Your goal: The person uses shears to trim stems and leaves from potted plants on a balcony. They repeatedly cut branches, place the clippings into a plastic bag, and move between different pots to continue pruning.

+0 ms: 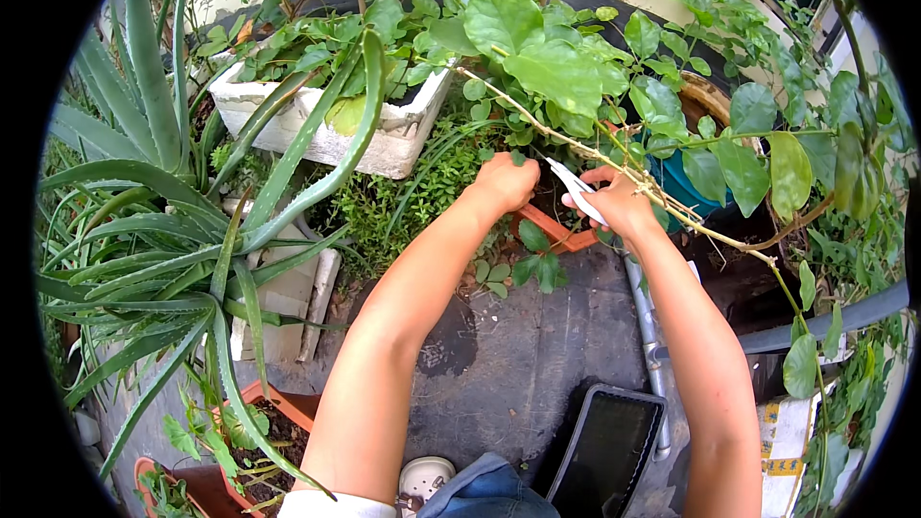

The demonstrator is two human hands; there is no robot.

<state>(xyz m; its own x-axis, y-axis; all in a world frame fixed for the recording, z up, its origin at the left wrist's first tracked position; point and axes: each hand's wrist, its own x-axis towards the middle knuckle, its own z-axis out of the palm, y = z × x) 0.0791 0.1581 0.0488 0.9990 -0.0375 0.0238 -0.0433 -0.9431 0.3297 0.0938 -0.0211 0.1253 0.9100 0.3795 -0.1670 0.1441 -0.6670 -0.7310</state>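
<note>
My right hand is closed around the white handles of a cutting tool, apparently scissors, which point up and left. My left hand is at the left end of an orange planter, its fingers curled down among green leaves; whether they grip a stem is hidden. Broad-leaved plants hang over the planter from behind. A bare woody stem slants down to the right, passing across my right wrist.
A large aloe plant spreads across the left. Behind stands a white foam planter box. A teal pot is on the right. A metal pipe and a black tray lie on the dark ground, near more orange planters at lower left.
</note>
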